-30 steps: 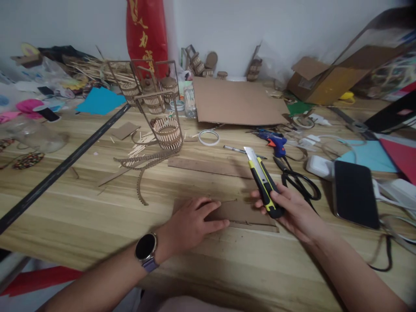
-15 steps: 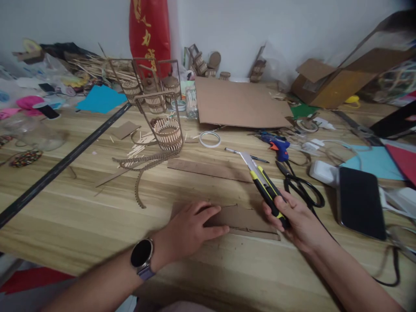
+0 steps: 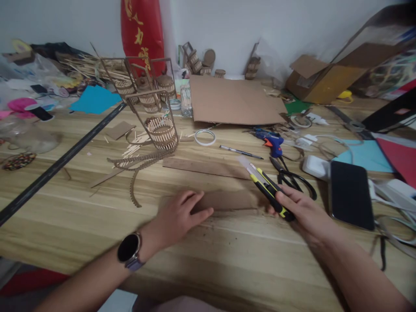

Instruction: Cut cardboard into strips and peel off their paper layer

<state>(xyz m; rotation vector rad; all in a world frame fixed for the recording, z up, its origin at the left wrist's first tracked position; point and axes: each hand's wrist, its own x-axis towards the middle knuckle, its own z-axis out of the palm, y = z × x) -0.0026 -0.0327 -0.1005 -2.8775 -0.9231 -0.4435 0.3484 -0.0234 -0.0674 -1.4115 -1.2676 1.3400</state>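
My left hand (image 3: 180,214), with a watch (image 3: 129,248) on its wrist, lies on a piece of brown cardboard (image 3: 229,201). Its fingers are spread across the cardboard's left part. In my right hand (image 3: 299,212) is a yellow and black utility knife (image 3: 268,188), its blade out and pointing up and away to the left. The knife is held above the table by the cardboard's right end, which the hand partly hides. Farther back lies a long cardboard strip (image 3: 208,168).
A small slatted bucket with a tall handle (image 3: 161,132) stands behind curled corrugated strips (image 3: 131,188). Around the right hand lie black scissors (image 3: 294,177), a blue glue gun (image 3: 274,145), a pen (image 3: 241,151) and a phone (image 3: 351,195). A large cardboard sheet (image 3: 235,99) lies farther back.
The cardboard and my left hand have shifted away from the table's front edge. My right hand still grips the knife, whose blade sits a little lower. The view has moved slightly.
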